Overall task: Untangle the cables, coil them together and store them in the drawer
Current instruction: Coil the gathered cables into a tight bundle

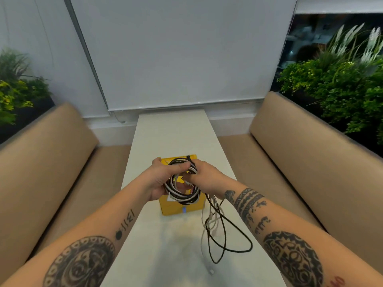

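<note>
Above the middle of a narrow white table [170,131], two bare hands hold a ring of black and white cables over a yellow box [178,210]. On the left, the left hand [159,177] grips the coil's near-left edge, thumb laid across the top strands, fingers curled beneath. In the centre, the coil [182,193] stands roughly upright, its open face toward the viewer. On the right, the right hand [204,179] grasps the coil's right edge, fingers curled inward. Below that hand, uncoiled slack [217,230] drops from the coil's lower right and trails along the table toward the viewer, ending in a white plug [211,271]. The right hand is nearer the slack, so it would probably gather the next loop. Whether the box is the drawer is unclear.
</note>
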The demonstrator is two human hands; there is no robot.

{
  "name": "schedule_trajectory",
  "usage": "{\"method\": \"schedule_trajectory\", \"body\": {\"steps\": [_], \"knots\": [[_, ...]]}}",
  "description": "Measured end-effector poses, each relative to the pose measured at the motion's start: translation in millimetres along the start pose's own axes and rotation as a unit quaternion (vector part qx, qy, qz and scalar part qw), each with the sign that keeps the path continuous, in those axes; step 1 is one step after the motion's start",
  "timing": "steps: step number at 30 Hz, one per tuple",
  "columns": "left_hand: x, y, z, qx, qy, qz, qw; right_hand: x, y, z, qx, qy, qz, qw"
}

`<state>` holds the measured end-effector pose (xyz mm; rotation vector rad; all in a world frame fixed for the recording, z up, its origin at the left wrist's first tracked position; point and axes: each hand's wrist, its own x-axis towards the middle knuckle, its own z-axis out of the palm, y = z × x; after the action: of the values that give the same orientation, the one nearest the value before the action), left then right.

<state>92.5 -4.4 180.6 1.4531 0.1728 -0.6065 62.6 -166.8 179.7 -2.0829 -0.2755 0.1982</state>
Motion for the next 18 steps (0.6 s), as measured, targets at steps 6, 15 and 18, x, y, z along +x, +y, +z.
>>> {"method": "schedule_trajectory", "body": {"steps": [6, 15, 18], "knots": [[3, 3, -16, 0.303, -0.017, -0.023, 0.952, 3, 4, -14, -0.096, -0.100, 0.020, 0.990], [-2, -6, -9, 0.260, -0.189, 0.031, 0.947, 6, 3, -17, -0.156, -0.156, 0.022, 0.975], [-7, -3, -2, 0.174, -0.192, 0.025, 0.965, 6, 9, -18, -0.162, -0.150, 0.038, 0.975]]}}
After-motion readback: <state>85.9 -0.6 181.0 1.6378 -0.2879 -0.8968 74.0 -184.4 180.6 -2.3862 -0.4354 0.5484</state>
